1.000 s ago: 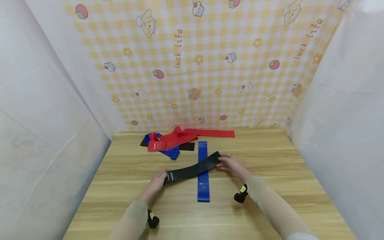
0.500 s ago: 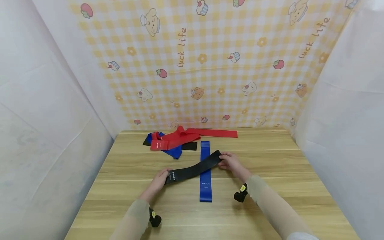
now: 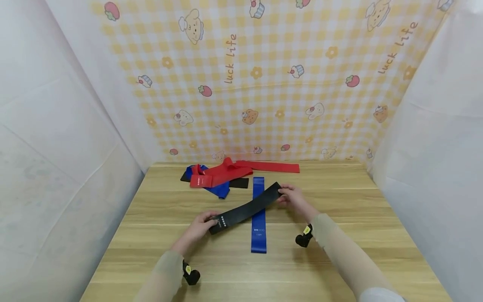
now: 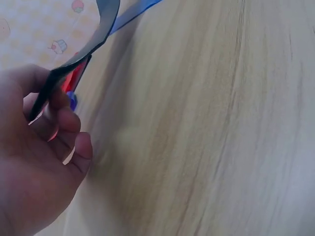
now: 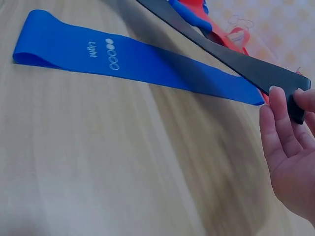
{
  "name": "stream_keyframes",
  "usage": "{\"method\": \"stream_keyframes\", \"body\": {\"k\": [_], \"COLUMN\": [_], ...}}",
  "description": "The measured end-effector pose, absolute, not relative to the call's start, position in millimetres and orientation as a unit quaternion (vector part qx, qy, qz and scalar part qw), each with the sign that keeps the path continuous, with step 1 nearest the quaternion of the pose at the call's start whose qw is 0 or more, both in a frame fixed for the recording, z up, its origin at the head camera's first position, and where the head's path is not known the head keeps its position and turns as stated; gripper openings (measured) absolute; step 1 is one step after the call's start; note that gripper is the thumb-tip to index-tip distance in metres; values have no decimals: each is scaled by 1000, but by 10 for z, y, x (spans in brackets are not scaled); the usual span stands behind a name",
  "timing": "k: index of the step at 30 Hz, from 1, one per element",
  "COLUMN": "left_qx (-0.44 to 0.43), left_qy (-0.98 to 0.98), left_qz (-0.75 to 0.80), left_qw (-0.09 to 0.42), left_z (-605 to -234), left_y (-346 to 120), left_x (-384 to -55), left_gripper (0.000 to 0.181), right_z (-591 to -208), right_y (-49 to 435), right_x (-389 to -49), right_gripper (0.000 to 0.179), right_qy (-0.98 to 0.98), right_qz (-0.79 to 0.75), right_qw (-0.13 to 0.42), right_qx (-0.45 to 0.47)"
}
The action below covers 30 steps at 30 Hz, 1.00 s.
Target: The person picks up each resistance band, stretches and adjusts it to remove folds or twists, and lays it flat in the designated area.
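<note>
A black resistance band [image 3: 247, 209] is stretched slantwise between my hands, sagging a little above the table. My left hand [image 3: 200, 226] pinches its near-left end, beside the printed white dots. At the far-right end my right hand [image 3: 295, 199] pinches it between thumb and fingers; the right wrist view shows that grip on the band's end [image 5: 299, 101]. Under the black band lies a blue resistance band [image 3: 258, 239], flat and lengthwise on the table, marked "Light" with a row of dots. The black band hides part of its middle and shades it.
At the back left a loose pile holds a red band [image 3: 222, 174], a crumpled blue band [image 3: 220, 191] and another black band [image 3: 239, 183]. The wooden table [image 3: 332, 268] meets a checked cloth [image 3: 279, 100] behind and white sheets [image 3: 430, 138] at the sides.
The right hand has lifted its end of the black band slightly away from me, and the band now slants more steeply. The left thumb has shifted onto the printed end. The view has drifted slightly.
</note>
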<state>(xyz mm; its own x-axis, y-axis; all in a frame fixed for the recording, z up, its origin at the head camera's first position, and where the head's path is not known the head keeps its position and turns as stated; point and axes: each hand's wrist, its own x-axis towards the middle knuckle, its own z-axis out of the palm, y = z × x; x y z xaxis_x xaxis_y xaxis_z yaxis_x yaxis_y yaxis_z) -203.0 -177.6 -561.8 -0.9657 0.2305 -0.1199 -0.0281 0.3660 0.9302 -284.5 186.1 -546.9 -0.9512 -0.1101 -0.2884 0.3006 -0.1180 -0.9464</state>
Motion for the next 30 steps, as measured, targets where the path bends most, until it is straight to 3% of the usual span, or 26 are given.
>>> {"method": "stream_keyframes", "body": {"k": [6, 23, 30], "left_qx": [81, 133, 153], "left_qy": [807, 787, 799], "left_qz": [565, 574, 556], "left_qw": [152, 183, 171], "left_z": [-5572, -5390, -5358], "left_y": [-1774, -1590, -1516], "left_x": [-2023, -1910, -1876], "left_gripper": [32, 40, 24], "right_z": [-5398, -5220, -5132], "right_y": [1885, 2011, 2059], "right_x": [-2883, -2968, -2987], "right_gripper": [32, 38, 30], "right_qy": [666, 680, 715], "right_qz": [-731, -718, -689], "right_qw": [126, 120, 112], "right_qx": [77, 85, 47]}}
